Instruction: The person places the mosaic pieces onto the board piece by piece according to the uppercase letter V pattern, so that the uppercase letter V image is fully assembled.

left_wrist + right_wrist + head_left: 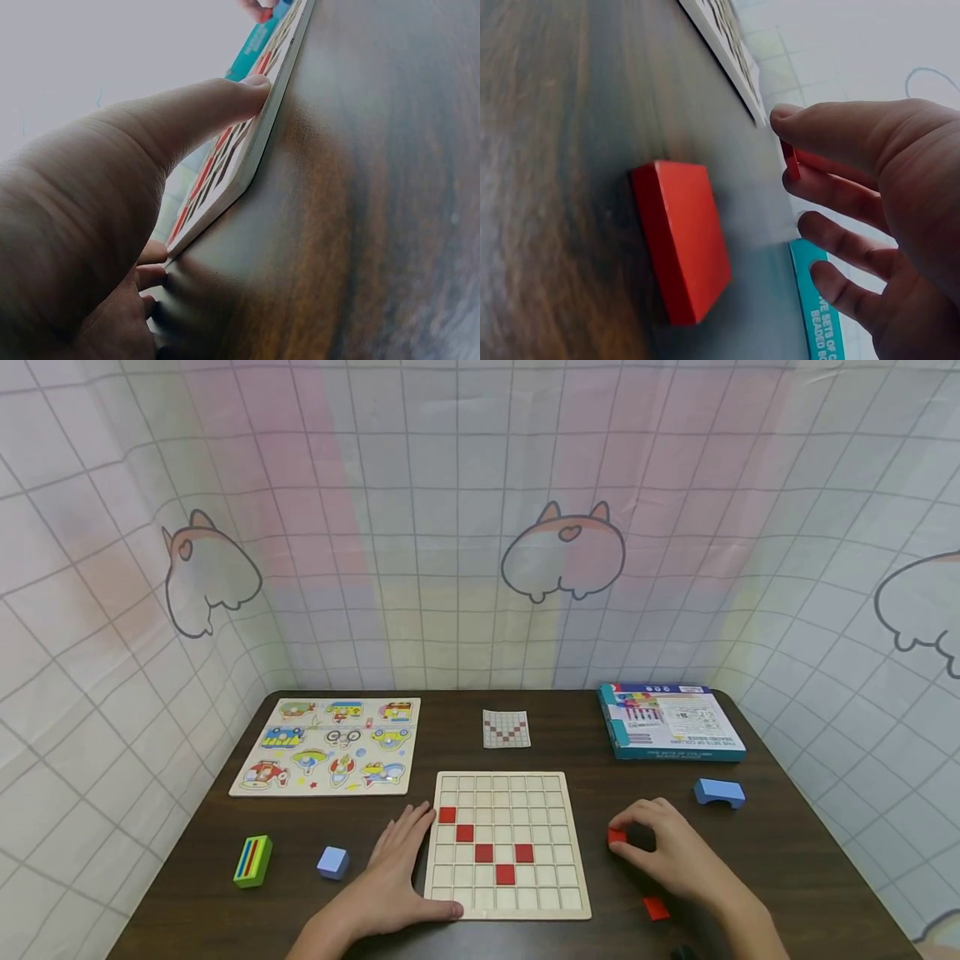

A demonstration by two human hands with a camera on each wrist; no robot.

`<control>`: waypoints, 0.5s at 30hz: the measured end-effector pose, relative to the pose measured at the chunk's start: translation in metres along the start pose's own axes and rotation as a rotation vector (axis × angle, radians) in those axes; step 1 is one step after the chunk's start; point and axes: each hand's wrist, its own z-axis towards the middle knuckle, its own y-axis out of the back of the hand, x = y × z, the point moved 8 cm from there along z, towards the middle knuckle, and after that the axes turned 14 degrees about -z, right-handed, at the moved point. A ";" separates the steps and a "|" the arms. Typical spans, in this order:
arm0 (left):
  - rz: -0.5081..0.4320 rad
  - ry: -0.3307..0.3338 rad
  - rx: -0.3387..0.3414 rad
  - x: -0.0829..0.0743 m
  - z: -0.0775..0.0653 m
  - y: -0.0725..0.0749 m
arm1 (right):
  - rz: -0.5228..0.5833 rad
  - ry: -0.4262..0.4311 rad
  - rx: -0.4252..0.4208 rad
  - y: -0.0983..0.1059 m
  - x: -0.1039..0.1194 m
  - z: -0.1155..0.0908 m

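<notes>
A wooden grid board (551, 893) lies in the middle of the dark table, with several red square tiles (506, 874) set in its cells. My left hand (393, 881) rests at the board's left side, fingers spread along the edge and thumb (247, 94) on its near left corner. To the right of the board, my right hand (671, 852) pinches a red tile (790, 159) between thumb and fingers. Another red tile (682, 240) lies on the table below that hand, also visible in the head view.
A small pattern card (507, 729) lies behind the board. At the back left is a vehicle puzzle board (322, 785); at the back right, a flat box (675, 727). A blue arch block (720, 792), a blue cube (333, 862) and a green striped block (252, 861) stand around.
</notes>
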 end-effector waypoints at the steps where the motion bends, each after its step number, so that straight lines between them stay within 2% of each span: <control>1: -0.001 0.000 -0.001 0.000 0.000 0.000 | 0.003 0.005 0.001 0.000 0.001 0.001; 15: 0.004 0.001 0.002 -0.002 -0.001 0.001 | 0.022 0.034 0.072 -0.023 0.017 0.017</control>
